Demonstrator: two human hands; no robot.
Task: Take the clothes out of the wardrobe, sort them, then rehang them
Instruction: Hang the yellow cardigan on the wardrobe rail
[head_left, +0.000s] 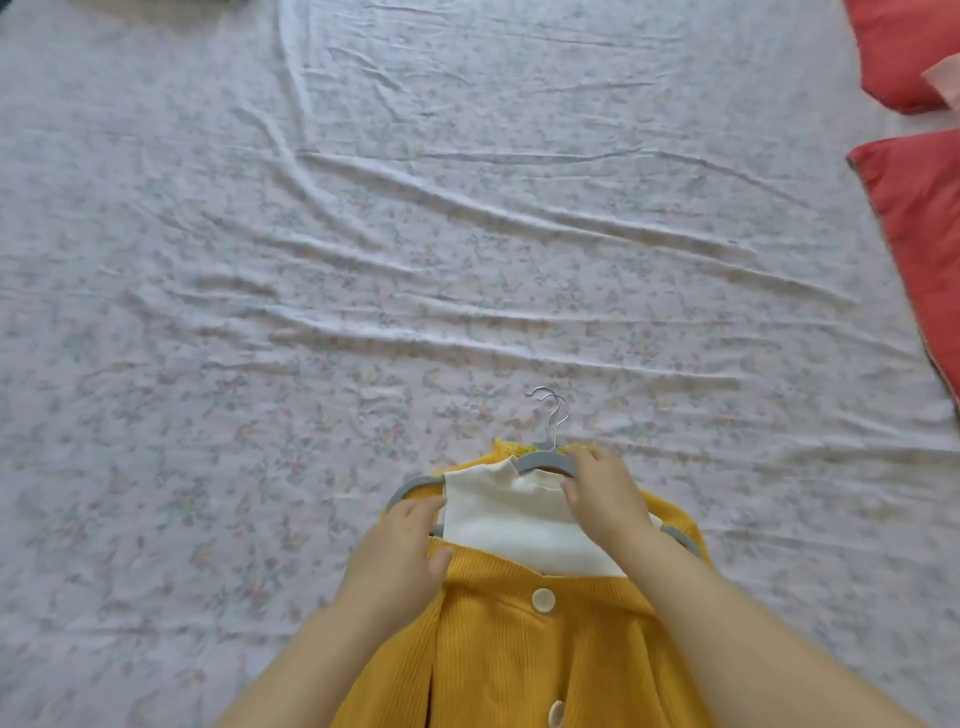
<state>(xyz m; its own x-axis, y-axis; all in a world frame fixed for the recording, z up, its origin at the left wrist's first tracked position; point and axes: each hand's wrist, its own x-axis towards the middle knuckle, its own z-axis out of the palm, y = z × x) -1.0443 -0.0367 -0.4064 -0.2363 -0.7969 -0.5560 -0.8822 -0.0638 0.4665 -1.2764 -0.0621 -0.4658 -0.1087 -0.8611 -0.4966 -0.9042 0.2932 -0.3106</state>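
Yellow cardigan (519, 649) and white top (519, 519) lie on the bedsheet (467, 234) under both grips. The left hand (410, 540) clasps the grey hanger (415, 486) at its shoulder, and the right hand (602, 488) pinches it near the hooks (550, 415). Sorting, seemingly; next, slide the hanger free.

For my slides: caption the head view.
Over floral bedsheet, left hand and right hand hold grey hangers with mustard cardigan and white top.

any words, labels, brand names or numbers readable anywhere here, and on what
No text can be read anywhere in this view.
Yellow cardigan: no label or tag shows; its buttons are plain.
White top: no print or neck label visible.
Grey hangers: no brand mark visible.
Bedsheet: floral print only, no lettering.
Red pillows: plain.
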